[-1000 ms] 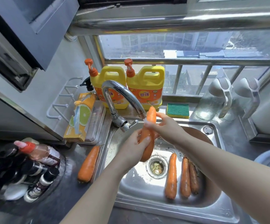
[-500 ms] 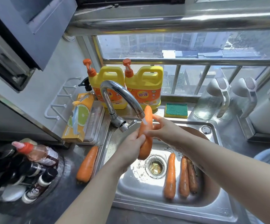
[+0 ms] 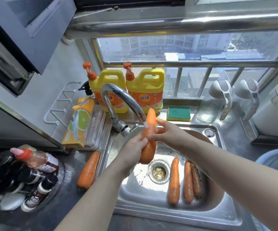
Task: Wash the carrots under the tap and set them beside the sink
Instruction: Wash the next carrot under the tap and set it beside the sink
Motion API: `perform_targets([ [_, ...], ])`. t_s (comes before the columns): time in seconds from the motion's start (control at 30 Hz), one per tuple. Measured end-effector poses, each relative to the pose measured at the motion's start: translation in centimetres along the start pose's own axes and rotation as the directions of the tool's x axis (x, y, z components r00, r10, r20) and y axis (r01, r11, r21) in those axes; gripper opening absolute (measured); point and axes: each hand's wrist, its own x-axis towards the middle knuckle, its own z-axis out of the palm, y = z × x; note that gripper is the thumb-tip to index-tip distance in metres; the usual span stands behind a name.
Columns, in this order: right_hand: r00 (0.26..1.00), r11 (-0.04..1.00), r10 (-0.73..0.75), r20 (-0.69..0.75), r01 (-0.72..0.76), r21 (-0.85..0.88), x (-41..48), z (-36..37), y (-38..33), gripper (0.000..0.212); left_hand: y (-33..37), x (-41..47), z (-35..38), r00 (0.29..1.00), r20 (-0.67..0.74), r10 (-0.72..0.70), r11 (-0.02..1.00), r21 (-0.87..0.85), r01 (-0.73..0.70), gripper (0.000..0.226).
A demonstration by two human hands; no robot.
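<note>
A carrot (image 3: 149, 151) is standing nearly upright over the sink (image 3: 168, 214), thin tip pointing up and far, thick end hanging just above the drain (image 3: 159, 170). The tap (image 3: 118, 92) is pouring water onto its upper part. The left hand (image 3: 133, 149) is gripping the lower half, fingers curled round it. The right hand (image 3: 166, 134) is pinching the middle between thumb and fingers, just below the spout's mouth.

Three carrots (image 3: 175, 180) are lying side by side in the right of the basin, tips pointing far. A second carrot (image 3: 88, 170) is lying on the counter just left of the sink's rim.

Two yellow detergent jugs (image 3: 111, 90) are standing behind the tap, with a green sponge (image 3: 179, 113) to their right and two glass pitchers (image 3: 215, 100) farther right. A lemon-printed box (image 3: 80, 120) is leaning at the far left, and a rack of dark bottles (image 3: 26, 177) is sitting at the near left.
</note>
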Motion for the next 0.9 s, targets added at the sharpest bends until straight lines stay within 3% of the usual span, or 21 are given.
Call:
perform_targets([
  [0.07, 0.999, 0.999, 0.007, -0.033, -0.008, -0.034, 0.1, 0.0, 0.1, 0.104, 0.1, 0.1, 0.5, 1.0, 0.002, -0.004, 1.0, 0.015, 0.004, 0.033],
  [0.17, 0.994, 1.0, -0.005, -0.108, 0.003, -0.023, -0.2, -0.3, 0.0, 0.089, 0.1, 0.1, 1.0, 1.0, 0.012, 0.006, 0.998, 0.056, -0.007, 0.036],
  [0.3, 0.994, 0.998, 0.036, 0.102, -0.041, 0.054, 0.1, -0.7, 0.4, 0.071, -0.2, 0.1, 0.4, 1.0, -0.005, -0.008, 0.998, 0.063, 0.008, 0.035],
  [0.37, 0.99, 0.999, 0.028, 0.141, -0.034, 0.038, 0.1, -0.9, 0.7, 0.068, -0.4, 0.0, 0.2, 0.999, -0.018, -0.042, 0.998, 0.055, 0.043, 0.034],
  [0.43, 0.996, 1.0, -0.009, 0.087, 0.01, -0.018, -0.2, -0.7, 0.9, 0.066, -0.6, 0.0, 0.3, 0.999, -0.026, -0.039, 0.995, 0.092, 0.041, 0.037],
  [0.53, 0.989, 0.999, -0.038, -0.144, 0.033, -0.037, -0.4, 0.2, 1.1, 0.054, -0.7, -0.1, 0.9, 1.0, -0.011, -0.026, 0.993, 0.114, 0.027, 0.048],
  [0.6, 0.974, 0.999, -0.047, -0.222, 0.042, -0.029, -0.6, 0.6, 0.9, 0.04, -0.9, -0.3, 1.2, 1.0, 0.003, -0.025, 0.996, 0.087, 0.025, 0.052],
  [0.7, 0.993, 1.0, 0.026, -0.113, -0.026, 0.005, -1.1, 0.5, 0.9, 0.03, -1.3, -0.7, 1.1, 0.999, 0.03, -0.03, 0.999, 0.044, 0.028, 0.038],
  [0.8, 0.994, 0.994, 0.098, 0.043, -0.1, 0.05, -1.6, 0.3, 1.3, 0.027, -1.5, -1.4, 1.0, 0.996, 0.05, -0.072, 0.997, 0.038, 0.07, 0.039],
  [0.9, 0.997, 0.994, 0.065, 0.031, -0.067, 0.082, -1.3, 0.9, 1.7, 0.031, -1.5, -1.2, 1.1, 0.999, 0.02, -0.03, 0.986, 0.165, 0.026, 0.047],
])
